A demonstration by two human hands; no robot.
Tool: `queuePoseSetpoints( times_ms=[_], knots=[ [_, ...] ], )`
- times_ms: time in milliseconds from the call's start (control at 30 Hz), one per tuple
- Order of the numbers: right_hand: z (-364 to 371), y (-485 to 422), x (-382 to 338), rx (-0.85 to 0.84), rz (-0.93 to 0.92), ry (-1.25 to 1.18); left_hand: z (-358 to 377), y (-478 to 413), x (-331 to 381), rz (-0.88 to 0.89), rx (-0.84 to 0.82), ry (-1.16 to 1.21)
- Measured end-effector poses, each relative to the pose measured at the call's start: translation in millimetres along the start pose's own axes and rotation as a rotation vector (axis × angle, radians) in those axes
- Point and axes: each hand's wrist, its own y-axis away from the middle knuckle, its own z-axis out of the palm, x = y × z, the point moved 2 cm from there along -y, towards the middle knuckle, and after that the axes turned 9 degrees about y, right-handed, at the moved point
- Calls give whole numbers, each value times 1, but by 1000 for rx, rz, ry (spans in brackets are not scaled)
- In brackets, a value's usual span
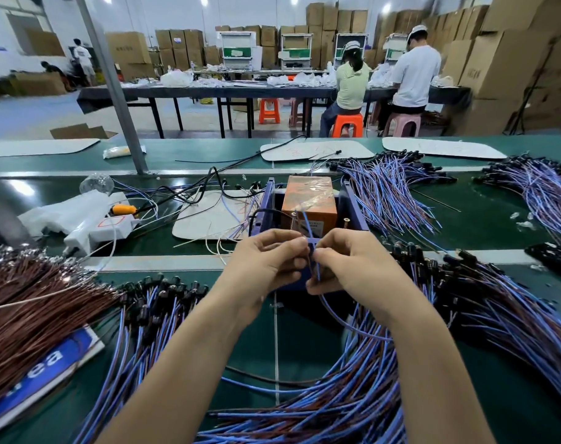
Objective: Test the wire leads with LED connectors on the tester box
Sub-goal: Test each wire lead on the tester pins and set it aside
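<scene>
Nearest the camera, a loose heap of blue and brown leads (336, 398) is spread over the green bench (250, 341). A fan of leads with black connectors (154, 302) lies to the left, beside a bundle of brown wires (32, 302).

Just beyond, one blue wire lead (340, 322) is lifted out of the heap in a loop and held at the front edge of the tester box (308, 200). It is pinched between the thumb and curled fingers of the right hand (349, 267). The left hand (266, 267) is curled likewise, its fingertips meeting the right's at the lead's upper end. Whether the bare ends are touching the box's contacts cannot be told, since they are hidden by the fingers. No lit LED is seen.

The main risk is judged to lie in the tangle: the loop trails into the heap, so neighbouring leads may be dragged up with it. A false fail may be read if the ends are pressed off the contacts or with polarity reversed.

Further back, more leads (391, 190) are fanned out to the right of the box, so tested and untested leads could be mixed.
</scene>
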Motion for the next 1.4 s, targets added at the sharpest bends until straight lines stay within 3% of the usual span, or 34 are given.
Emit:
queuePoseSetpoints(
  times_ms=[100, 400, 900, 1400],
  knots=[
    [-5, -4, 6, 63, 38, 12, -2, -3, -4, -30, 22, -70],
    [-14, -7, 21, 33, 211, 186, -9, -7, -8, 23, 160, -229],
    [-9, -7, 26, -86, 327, 220, -20, -9, -6, -15, 50, -522],
    [-10, -11, 32, -63, 375, 189, -15, -6, -6, -22, 11, -519]
  ],
)
